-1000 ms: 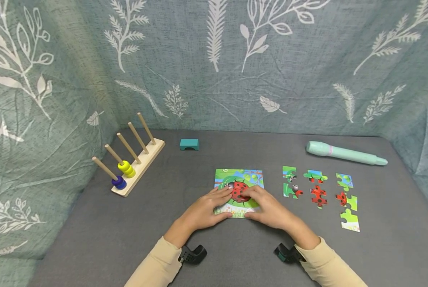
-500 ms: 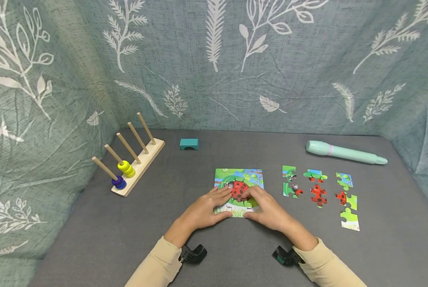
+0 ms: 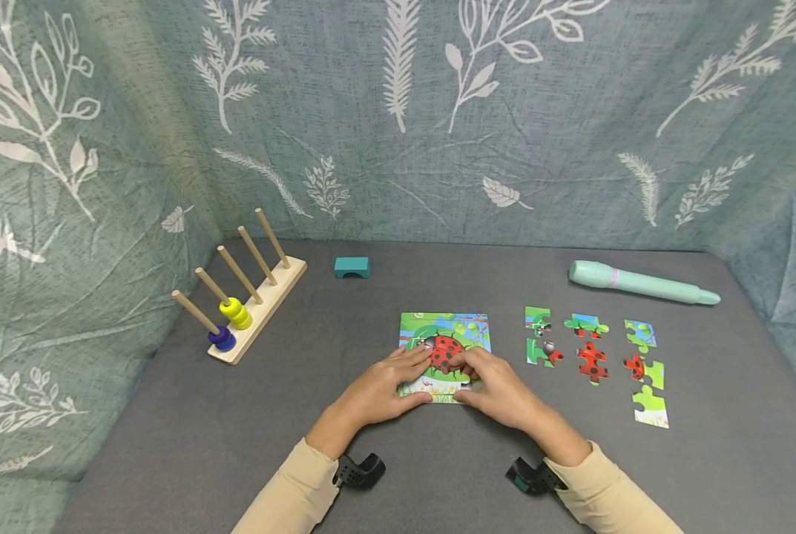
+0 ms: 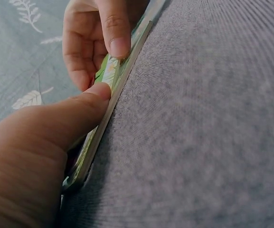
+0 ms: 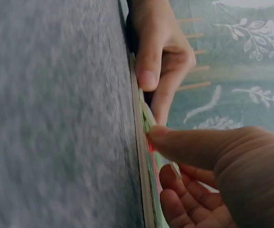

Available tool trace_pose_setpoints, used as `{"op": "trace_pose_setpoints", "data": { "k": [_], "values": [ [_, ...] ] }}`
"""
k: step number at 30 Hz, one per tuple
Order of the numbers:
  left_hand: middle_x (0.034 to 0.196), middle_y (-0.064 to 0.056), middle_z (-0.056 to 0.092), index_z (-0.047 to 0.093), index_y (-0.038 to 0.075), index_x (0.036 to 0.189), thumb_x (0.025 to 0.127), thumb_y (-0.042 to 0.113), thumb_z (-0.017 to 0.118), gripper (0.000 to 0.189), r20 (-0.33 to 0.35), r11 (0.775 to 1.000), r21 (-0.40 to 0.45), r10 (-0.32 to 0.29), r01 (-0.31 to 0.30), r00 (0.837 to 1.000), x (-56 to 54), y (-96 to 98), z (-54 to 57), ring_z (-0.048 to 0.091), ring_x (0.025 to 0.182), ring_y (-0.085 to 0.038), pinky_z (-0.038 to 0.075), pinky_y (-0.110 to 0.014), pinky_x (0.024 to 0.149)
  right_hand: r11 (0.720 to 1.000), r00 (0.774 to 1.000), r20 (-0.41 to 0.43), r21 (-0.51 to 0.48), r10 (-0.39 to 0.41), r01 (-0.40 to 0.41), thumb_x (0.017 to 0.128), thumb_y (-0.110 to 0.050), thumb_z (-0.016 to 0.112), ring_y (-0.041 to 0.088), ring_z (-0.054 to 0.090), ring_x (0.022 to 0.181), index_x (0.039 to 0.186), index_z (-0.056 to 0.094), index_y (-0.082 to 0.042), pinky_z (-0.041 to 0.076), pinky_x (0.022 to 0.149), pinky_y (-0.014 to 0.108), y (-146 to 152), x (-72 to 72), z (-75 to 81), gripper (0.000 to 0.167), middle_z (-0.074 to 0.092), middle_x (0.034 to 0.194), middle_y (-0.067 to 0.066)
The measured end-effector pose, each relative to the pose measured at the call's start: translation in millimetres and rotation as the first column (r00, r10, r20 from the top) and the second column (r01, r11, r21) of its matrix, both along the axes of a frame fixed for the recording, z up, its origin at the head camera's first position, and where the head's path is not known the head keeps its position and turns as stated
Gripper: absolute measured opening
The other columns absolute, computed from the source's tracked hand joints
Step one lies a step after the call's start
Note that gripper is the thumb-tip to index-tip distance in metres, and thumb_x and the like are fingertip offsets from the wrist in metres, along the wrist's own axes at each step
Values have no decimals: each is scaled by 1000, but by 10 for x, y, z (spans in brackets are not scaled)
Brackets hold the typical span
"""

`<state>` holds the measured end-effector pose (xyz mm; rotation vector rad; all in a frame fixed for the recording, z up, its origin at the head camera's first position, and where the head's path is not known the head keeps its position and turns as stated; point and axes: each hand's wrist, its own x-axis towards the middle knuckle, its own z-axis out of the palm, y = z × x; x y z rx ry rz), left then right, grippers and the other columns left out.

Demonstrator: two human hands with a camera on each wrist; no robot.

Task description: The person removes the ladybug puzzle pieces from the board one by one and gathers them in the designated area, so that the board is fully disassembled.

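A square ladybug jigsaw puzzle (image 3: 443, 323) lies in its thin board at mid-table, partly covered by both hands. My left hand (image 3: 386, 387) rests on its left side, fingers extended over the picture and the thumb at the front edge. At the lower right, my right hand (image 3: 498, 387) has its fingers bent and pinches a puzzle piece (image 4: 110, 70) with a white and green print. That piece is slightly raised and tilted from the board in the wrist views. Its far side is hidden by the fingers.
Several loose ladybug puzzle pieces (image 3: 593, 363) lie to the right. Behind them is a mint-green pen-shaped object (image 3: 645, 285). A teal arch block (image 3: 352, 268) sits at the back. To the left stands a wooden peg rack (image 3: 267, 297) with yellow and blue rings.
My right fingers have curled in a little, and the piece at the puzzle's front right has risen slightly. The left hand keeps its place.
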<state>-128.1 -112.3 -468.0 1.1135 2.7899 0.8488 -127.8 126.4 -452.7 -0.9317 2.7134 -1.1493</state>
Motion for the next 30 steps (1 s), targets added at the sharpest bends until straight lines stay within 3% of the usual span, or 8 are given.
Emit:
{"op": "trace_pose_setpoints", "data": {
  "k": [9, 21, 30],
  "values": [
    [146, -7, 45, 51, 5, 136, 90, 37, 64, 58, -1, 1000, -23, -12, 12, 1000, -14, 24, 13, 38, 138, -22, 26, -36, 119, 1000, 1000, 21, -21, -22, 22, 78, -14, 78, 9, 59, 88, 114, 64, -11, 54, 77, 26, 210, 5, 85, 39, 63, 106, -3],
    [145, -7, 46, 52, 5, 136, 89, 37, 65, 59, 2, 1000, -25, 6, -6, 1000, 15, -3, 22, 38, 137, -22, 27, -36, 119, 987, 988, -25, 44, -153, 154, 76, -11, 79, 7, 60, 87, 114, 64, -10, 55, 76, 24, 901, 162, 161, 40, 63, 102, -4],
    [144, -7, 47, 52, 5, 136, 89, 36, 66, 59, -2, 1000, -19, 3, -3, 1000, 7, 4, 16, 39, 137, -22, 27, -36, 119, 969, 968, -71, 43, -241, 245, 73, -7, 81, -5, 56, 86, 112, 64, -8, 49, 74, 8, 1384, 339, 155, 42, 63, 102, -1]
  ]
}}
